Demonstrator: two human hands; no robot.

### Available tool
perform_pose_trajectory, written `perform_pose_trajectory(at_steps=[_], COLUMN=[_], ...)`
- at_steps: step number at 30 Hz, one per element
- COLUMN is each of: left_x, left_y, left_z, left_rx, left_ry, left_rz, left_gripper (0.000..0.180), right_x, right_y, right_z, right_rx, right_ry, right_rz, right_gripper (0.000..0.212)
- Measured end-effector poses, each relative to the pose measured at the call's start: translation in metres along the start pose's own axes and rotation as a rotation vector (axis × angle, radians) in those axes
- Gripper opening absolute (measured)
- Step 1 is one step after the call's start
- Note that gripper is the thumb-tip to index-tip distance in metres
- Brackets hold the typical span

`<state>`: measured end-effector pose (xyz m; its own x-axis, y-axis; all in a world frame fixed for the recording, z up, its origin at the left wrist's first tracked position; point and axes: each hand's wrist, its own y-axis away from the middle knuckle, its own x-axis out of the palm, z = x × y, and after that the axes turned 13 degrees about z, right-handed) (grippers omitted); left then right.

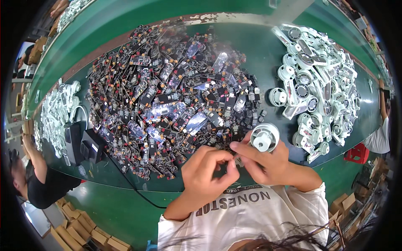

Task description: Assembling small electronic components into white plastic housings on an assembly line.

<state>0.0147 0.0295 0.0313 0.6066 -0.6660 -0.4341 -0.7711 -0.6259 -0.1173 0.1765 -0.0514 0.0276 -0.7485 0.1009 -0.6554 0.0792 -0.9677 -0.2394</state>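
A pale white fan housing [265,137] with a round, cup-like head sits in my right hand [270,163], which is closed around it. The head shows above the fingers, while the rest of the housing is mostly covered by the hand. My left hand [208,171] is closed in a pinch close to the right fingertips, and whatever it grips is too small and hidden to make out. Both hands are over the near table edge. Just beyond them spreads a big heap of small circuit boards [167,98] with black, red and orange parts.
On the right lies a pile of white fan housings [314,90]; another white pile [58,113] is at the left. Two black boxes [93,145] stand beside the boards, and a black cable [132,183] runs over the near edge. A co-worker [37,171] sits at left.
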Motion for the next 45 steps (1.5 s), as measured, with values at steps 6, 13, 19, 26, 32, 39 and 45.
perform_pose_trajectory(at_steps=[6, 13, 19, 26, 32, 39, 45], left_x=[-0.001, 0.004, 0.008, 0.012, 0.013, 0.017, 0.019], left_y=[0.005, 0.008, 0.011, 0.010, 0.009, 0.013, 0.014], left_z=[0.015, 0.019, 0.013, 0.016, 0.013, 0.018, 0.016], left_rx=[-0.027, 0.038, -0.184, -0.120, -0.150, -0.089, -0.152], left_ry=[0.373, 0.412, 0.602, 0.498, 0.463, 0.364, 0.263], left_rz=[0.114, 0.136, -0.092, -0.034, -0.087, -0.101, -0.115], left_gripper=[0.007, 0.028, 0.039, 0.036, 0.035, 0.024, 0.015], right_x=[0.004, -0.002, -0.010, -0.001, 0.004, 0.004, 0.005], right_y=[0.006, -0.001, -0.003, -0.003, 0.003, -0.004, 0.001], right_z=[-0.009, -0.003, -0.005, -0.008, -0.006, -0.002, -0.005], right_rx=[-0.028, 0.083, 0.168, 0.175, 0.015, 0.055, 0.049], right_ry=[-0.151, -0.211, -0.337, -0.445, 0.124, -0.116, -0.005], right_rz=[-0.030, -0.020, 0.029, 0.053, -0.009, -0.060, -0.025], right_gripper=[0.023, 0.017, 0.012, 0.013, 0.026, 0.015, 0.019])
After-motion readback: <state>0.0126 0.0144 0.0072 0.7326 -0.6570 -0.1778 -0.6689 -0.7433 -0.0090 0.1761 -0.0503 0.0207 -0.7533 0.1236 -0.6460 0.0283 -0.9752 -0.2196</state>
